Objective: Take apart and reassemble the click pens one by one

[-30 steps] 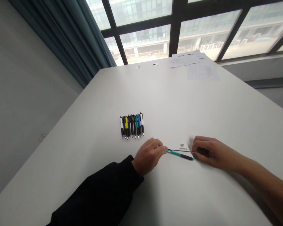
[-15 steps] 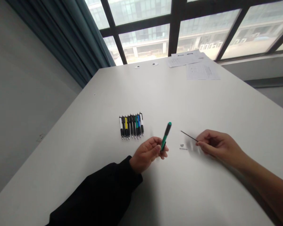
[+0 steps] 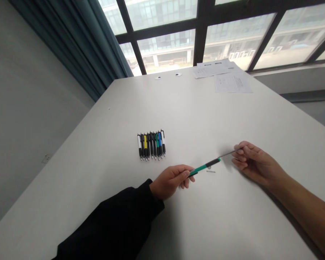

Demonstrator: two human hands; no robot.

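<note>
My left hand [image 3: 176, 179] is closed around the rear of a green pen barrel [image 3: 203, 168] with a black grip, which points up and to the right. Between the fingertips of my right hand [image 3: 250, 159] is a thin dark pen refill [image 3: 227, 154]. The refill's far end meets the open front end of the barrel; how far inside it reaches I cannot tell. Beneath the barrel, a small spring [image 3: 210, 172] lies on the table, and close by is a small metallic pen tip [image 3: 209, 167], partly covered by the barrel.
A row of several pens [image 3: 151, 146], with white, black, yellow, green and blue barrels, lies left of centre on the white table [image 3: 119, 115]. Printed papers [image 3: 233, 81] rest at the far edge by the window. A blue curtain [image 3: 78, 39] hangs at the left.
The green barrel has tilted from near upright to low, its front end now toward my right hand. My right hand has risen slightly, and the refill has come into line with the barrel's opening.
</note>
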